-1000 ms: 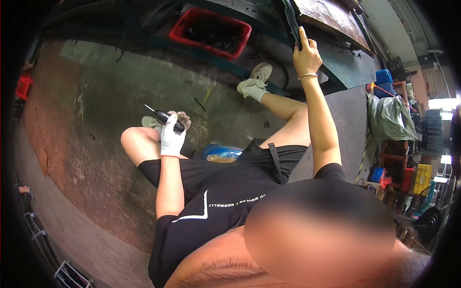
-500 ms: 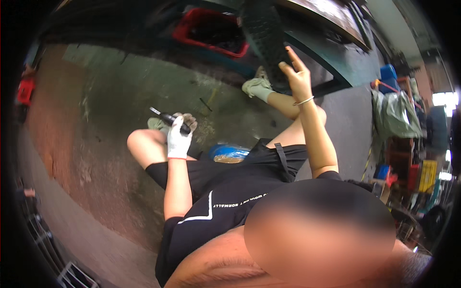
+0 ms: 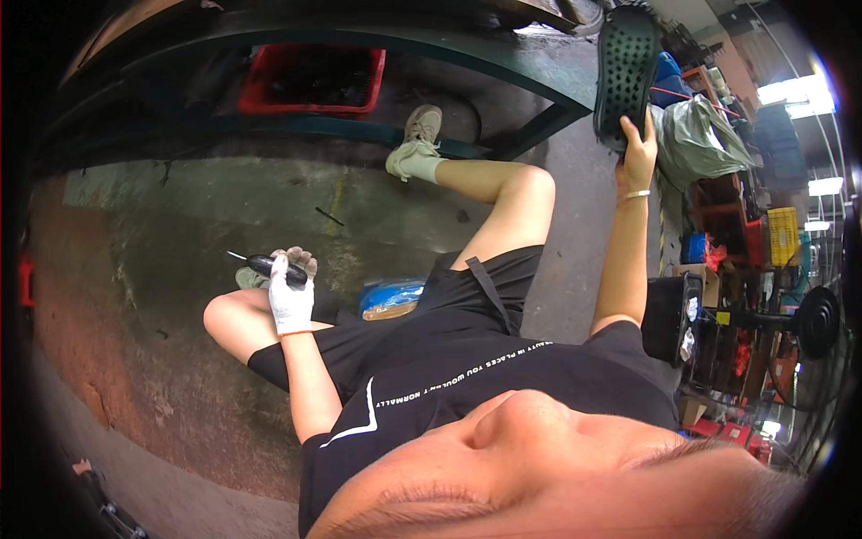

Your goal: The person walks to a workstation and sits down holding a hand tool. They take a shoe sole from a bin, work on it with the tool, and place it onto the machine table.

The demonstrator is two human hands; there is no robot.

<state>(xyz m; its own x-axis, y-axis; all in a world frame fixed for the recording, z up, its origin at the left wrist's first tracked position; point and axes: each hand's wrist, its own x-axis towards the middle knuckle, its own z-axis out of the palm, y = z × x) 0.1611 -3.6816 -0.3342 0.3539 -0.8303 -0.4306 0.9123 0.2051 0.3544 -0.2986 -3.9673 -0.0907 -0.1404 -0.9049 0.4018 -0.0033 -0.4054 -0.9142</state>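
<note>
A white work glove with grey finger parts covers my left hand (image 3: 293,292), which is closed round a black-handled tool with a thin metal tip (image 3: 275,267). The tip points left, over my bent left knee. Out at the far right, my bare right hand (image 3: 636,154) grips the near end of a black shoe sole (image 3: 627,76). One face of the sole, covered in rows of small dimples or studs, is turned into view. A thin bracelet sits on the right wrist.
A green-framed workbench (image 3: 467,63) spans the far side, with a red crate (image 3: 377,88) under it. A blue plastic-wrapped packet (image 3: 392,298) lies between my legs. To the right are a large pale green bag (image 3: 705,144), a black bin (image 3: 666,314) and a yellow basket (image 3: 783,235).
My right hand has carried the sole to the right, from beside the bench to its right end. The view has swung right. My left hand still holds the tool near my left knee.
</note>
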